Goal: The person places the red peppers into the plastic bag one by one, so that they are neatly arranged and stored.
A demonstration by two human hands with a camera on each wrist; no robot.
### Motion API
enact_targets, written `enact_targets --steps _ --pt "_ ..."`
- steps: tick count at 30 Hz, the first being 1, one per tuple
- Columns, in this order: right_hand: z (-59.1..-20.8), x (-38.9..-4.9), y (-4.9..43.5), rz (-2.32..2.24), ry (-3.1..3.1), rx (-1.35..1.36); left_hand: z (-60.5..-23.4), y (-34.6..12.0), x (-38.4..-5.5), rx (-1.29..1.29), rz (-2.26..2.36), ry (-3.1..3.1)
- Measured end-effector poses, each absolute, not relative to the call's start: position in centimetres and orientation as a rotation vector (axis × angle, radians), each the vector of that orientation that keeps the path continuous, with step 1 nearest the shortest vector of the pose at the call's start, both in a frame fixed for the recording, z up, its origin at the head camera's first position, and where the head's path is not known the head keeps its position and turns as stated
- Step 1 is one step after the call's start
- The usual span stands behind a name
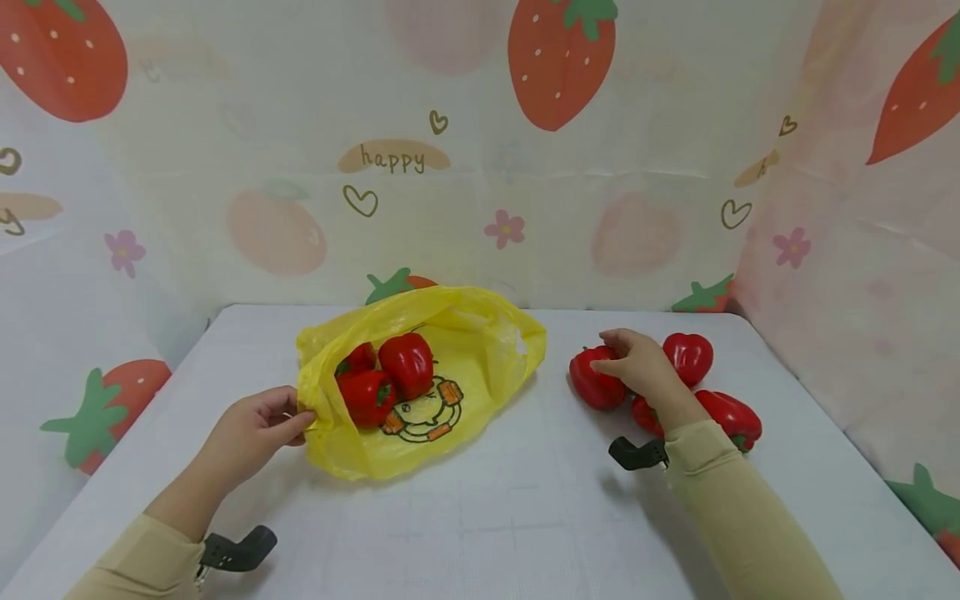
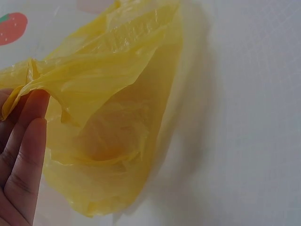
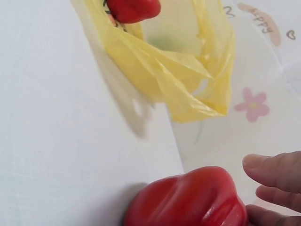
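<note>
Red pepper on white table, right of yellow bag; right hand over it, thumb and fingers spread. Left hand pinches bag's left edge. Three peppers inside bag; loose peppers farther right of it.

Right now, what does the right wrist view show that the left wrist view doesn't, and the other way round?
Only the right wrist view: the right hand with its fingers beside a red pepper, a second pepper in plain sight inside the yellow bag, plus the "happy" lettering and pink flower on the backdrop.

Only the left wrist view: the left hand holding the bag's edge, and a printed strawberry at the upper left.

Both: the yellow bag and the white tabletop.
</note>
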State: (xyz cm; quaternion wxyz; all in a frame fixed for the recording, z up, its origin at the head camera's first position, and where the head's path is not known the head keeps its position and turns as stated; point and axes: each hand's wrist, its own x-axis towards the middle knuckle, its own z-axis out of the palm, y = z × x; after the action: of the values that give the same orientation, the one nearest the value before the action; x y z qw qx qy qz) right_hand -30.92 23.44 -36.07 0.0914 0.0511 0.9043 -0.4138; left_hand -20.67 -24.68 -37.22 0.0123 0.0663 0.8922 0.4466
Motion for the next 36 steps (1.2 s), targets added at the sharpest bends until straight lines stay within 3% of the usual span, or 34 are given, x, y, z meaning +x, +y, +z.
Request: enact_targets --steps 26,36 --pt "-37.7 -30.3 22.3 -1.049 2.653 -0.113 -37.8 -24.9 -20.6 0.198 1.388 2.775" --pt "-38.2 -28.8 22.3 -1.189 2.488 -0.118 -37.7 -24.8 -20.6 0.203 1.394 2.775"
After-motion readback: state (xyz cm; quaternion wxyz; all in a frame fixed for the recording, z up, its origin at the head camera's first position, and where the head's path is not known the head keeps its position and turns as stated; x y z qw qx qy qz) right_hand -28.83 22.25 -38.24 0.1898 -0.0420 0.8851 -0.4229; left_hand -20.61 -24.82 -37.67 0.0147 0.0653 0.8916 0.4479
